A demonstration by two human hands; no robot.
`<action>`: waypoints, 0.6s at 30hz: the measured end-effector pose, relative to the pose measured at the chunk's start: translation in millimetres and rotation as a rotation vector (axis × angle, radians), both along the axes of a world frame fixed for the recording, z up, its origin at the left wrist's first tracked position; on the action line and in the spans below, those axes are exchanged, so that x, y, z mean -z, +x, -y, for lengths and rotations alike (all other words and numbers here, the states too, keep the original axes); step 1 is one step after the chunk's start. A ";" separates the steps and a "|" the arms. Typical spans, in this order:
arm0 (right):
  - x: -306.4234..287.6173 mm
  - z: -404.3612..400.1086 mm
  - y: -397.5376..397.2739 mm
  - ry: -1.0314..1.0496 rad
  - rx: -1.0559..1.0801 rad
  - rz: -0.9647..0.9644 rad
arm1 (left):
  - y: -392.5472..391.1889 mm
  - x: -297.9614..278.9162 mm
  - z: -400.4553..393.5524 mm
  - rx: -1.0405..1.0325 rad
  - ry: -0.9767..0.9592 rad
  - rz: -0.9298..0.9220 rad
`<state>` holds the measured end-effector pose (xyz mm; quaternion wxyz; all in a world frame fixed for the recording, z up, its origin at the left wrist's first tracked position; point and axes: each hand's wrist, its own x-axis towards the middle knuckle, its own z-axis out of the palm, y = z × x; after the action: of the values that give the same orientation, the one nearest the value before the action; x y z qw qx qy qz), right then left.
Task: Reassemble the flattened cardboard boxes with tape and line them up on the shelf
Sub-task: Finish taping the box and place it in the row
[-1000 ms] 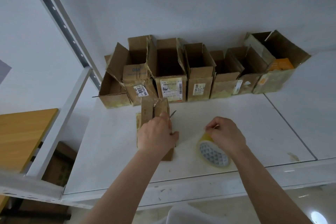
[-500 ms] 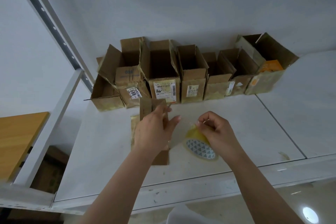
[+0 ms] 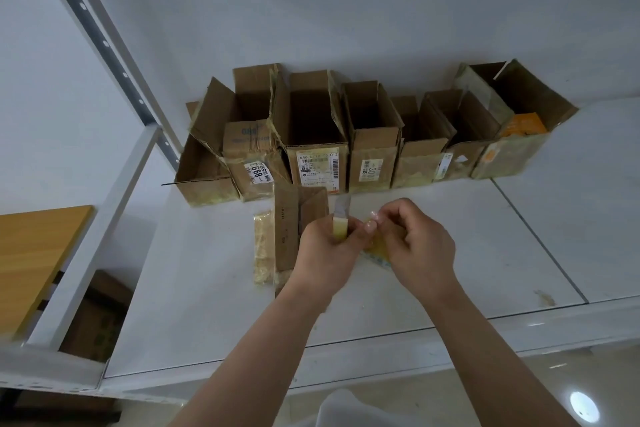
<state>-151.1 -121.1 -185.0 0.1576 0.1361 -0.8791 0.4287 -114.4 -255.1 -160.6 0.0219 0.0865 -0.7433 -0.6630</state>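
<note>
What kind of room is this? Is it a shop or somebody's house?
Probably a storeroom or packing room, not a home. There's a white metal shelf with a slotted steel post, a row of open cardboard boxes with shipping labels against a bare wall, and the hands working a tape roll.

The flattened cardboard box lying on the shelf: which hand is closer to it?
Left. The left hand, gripping a utility knife, sits at the flattened cardboard box's right edge, overlapping it. The right hand is farther right, over the tape roll.
</note>
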 end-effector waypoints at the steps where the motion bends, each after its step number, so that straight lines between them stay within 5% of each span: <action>1: -0.2 0.8 -0.3 0.010 0.003 -0.021 | 1.4 -1.0 -0.9 0.005 0.029 0.017; 8: 5.2 -1.0 -5.3 0.080 0.095 -0.121 | 6.0 -11.8 6.4 -0.031 -0.137 0.020; 12: 15.4 -13.3 -12.5 0.180 0.183 -0.136 | 7.0 -20.3 38.5 -0.220 -0.298 -0.070; 18: 41.5 -1.7 -4.2 0.295 0.000 -0.092 | 12.7 -15.2 78.6 -0.325 -0.334 -0.127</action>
<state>-155.3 -119.4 -226.5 0.1760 0.1770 -0.9244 0.2884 -101.7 -333.6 -145.4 0.1890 0.1583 -0.8162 -0.5225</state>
